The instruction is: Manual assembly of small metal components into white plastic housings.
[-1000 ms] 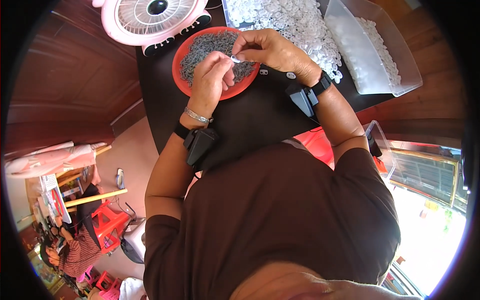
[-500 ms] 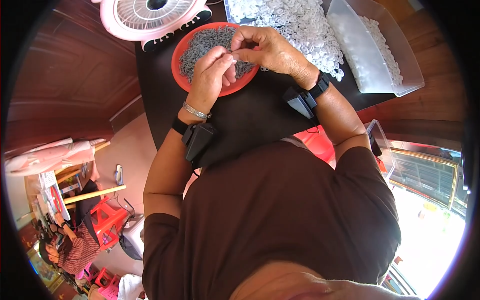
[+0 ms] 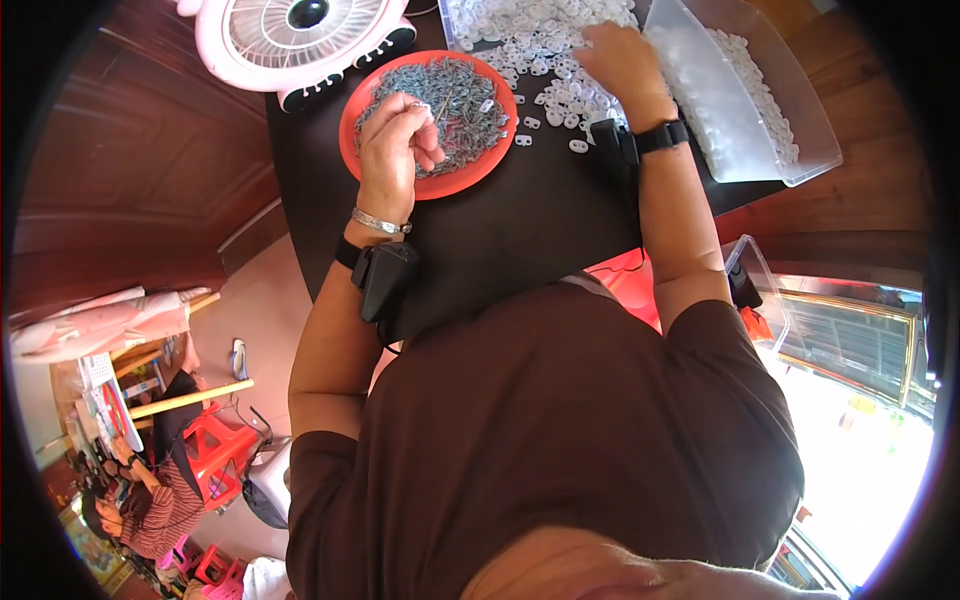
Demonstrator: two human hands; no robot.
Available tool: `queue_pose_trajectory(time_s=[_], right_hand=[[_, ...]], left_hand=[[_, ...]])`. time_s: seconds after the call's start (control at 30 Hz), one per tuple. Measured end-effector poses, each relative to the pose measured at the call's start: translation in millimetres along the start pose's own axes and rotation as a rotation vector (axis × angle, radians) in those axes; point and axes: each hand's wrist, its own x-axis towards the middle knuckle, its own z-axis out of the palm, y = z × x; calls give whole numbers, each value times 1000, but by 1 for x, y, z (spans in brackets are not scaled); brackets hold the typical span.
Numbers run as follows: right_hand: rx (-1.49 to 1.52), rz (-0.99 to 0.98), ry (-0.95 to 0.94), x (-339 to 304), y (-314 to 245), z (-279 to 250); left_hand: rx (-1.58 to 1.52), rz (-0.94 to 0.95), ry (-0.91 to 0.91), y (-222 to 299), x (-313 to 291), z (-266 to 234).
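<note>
My left hand is closed in a pinch over a round red basin. A small white piece shows at its fingertips, and a thin, pointed sliver stands beside them; their exact kind is too small to tell. The basin holds a heap of small grey screw-like pieces, with a few white ones among them. My right hand is at the pile of small white oval plastic pieces with two holes. Its fingertips are in or just above the pile, and whether they grip a piece is unclear.
A pink fan stands at the far left of the black table. On the right a clear plastic bin holds more white pieces. Another person in a striped top is at the lower left, near red stools.
My right hand has left my left hand and the basin, moving right to the white pile. My left hand has shifted slightly left and down, still pinched.
</note>
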Motion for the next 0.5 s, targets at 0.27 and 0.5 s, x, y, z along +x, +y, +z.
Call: queue_pose_trajectory(time_s=[0.27, 0.5], right_hand=[[316, -21, -157, 0, -19, 7], [453, 12, -120, 2, -22, 0]], left_hand=[[20, 4, -17, 1, -2, 0], [31, -17, -17, 3, -3, 2]])
